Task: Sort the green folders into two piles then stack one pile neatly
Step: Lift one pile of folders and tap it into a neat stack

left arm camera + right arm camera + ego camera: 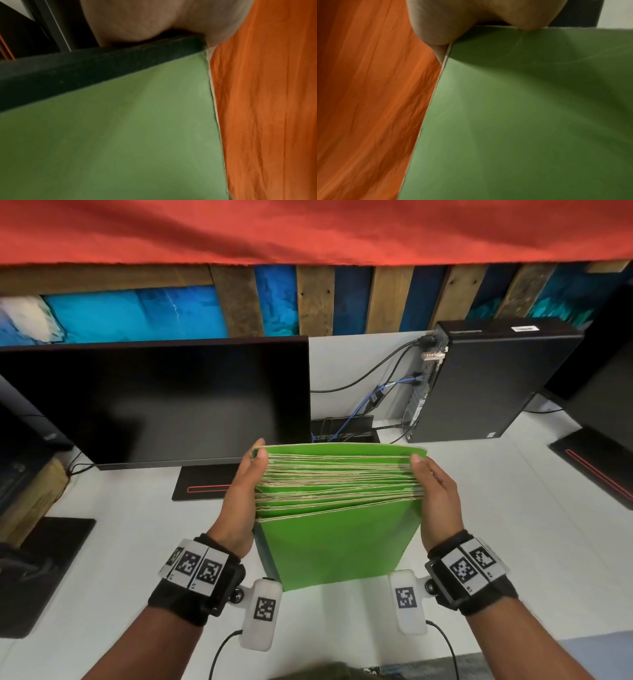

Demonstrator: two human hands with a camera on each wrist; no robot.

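A thick stack of green folders stands upright on its lower edge on the white desk, its cream top edges fanned toward me. My left hand grips the stack's left side, thumb on the top edges and fingers round the far face. On the right side my right hand holds it the same way. The left wrist view has the near green cover under my palm. The right wrist view also shows the cover below my palm.
A dark monitor on a black base stands just behind the stack to the left. A black computer tower with cables stands behind right. Another black stand is at far right and a black pad at near left.
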